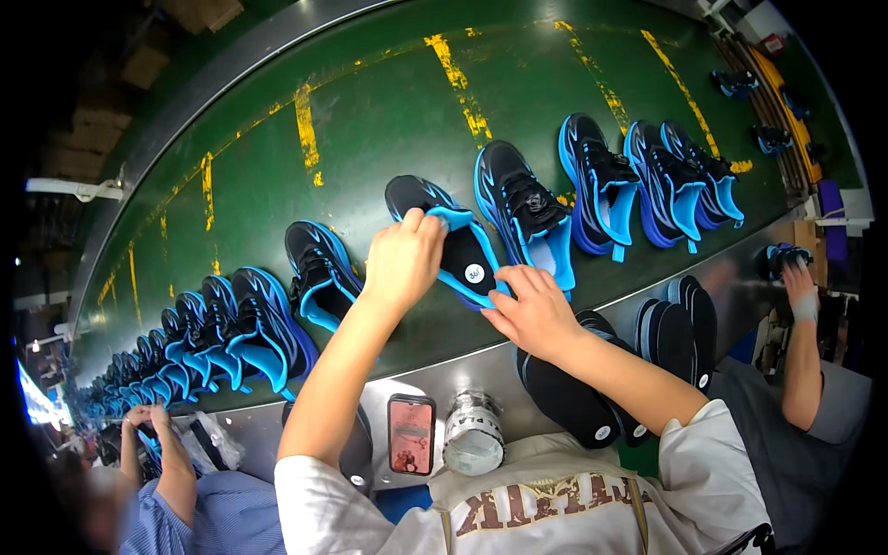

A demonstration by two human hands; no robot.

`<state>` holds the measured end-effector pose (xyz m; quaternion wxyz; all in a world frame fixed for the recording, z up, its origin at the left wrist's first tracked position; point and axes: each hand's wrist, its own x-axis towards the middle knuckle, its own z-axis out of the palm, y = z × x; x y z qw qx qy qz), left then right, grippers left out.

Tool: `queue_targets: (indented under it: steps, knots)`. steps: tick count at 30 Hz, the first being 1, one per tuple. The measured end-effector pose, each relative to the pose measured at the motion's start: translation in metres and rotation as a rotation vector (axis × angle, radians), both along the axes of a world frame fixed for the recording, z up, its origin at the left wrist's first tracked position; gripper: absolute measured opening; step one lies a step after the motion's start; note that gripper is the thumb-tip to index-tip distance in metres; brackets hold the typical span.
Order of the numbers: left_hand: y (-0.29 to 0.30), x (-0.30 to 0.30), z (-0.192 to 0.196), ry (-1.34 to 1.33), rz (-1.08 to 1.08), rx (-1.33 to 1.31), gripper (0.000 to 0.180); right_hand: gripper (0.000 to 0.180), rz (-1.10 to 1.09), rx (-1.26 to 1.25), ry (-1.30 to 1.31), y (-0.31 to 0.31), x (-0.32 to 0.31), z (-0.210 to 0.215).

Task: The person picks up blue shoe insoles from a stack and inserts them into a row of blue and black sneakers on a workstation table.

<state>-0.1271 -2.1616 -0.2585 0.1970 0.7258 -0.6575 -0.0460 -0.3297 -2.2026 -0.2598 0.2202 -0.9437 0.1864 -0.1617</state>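
Head view: black knit shoe with bright-blue lining is at the near side of the worn green belt, toe pointing far, between a similar shoe on the left and a similar shoe on the right. Left hand is closed on its tongue; right hand has fingertips at the heel collar — firmness cannot be told. Inside: black foam insole. Judged advisable — keep the tongue well back, steady the heel, avoid creasing the collar.
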Motion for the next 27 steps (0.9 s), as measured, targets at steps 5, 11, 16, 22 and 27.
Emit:
queue_targets:
  steps: [5, 11, 16, 22, 27]
  knots:
    - [-0.023, -0.005, 0.072, 1.352, 0.122, 0.208, 0.01, 0.027, -0.237, 0.205, 0.079, 0.006, -0.011, -0.007]
    - [-0.031, -0.033, 0.055, 1.054, -0.272, 0.43, 0.008, 0.024, -0.258, 0.221, -0.066, 0.015, -0.013, -0.015]
    - [-0.025, -0.034, -0.007, -0.102, -0.684, 0.462, 0.01, 0.026, -0.198, 0.233, -0.024, 0.013, -0.015, -0.017]
    - [-0.04, -0.018, -0.025, -0.588, -0.942, 0.664, 0.014, 0.028, -0.112, 0.316, -0.004, 0.0, -0.012, -0.02]
    - [-0.051, -0.012, -0.031, -0.581, -0.952, 0.739, 0.009, 0.038, -0.099, 0.314, -0.01, -0.003, -0.013, -0.028]
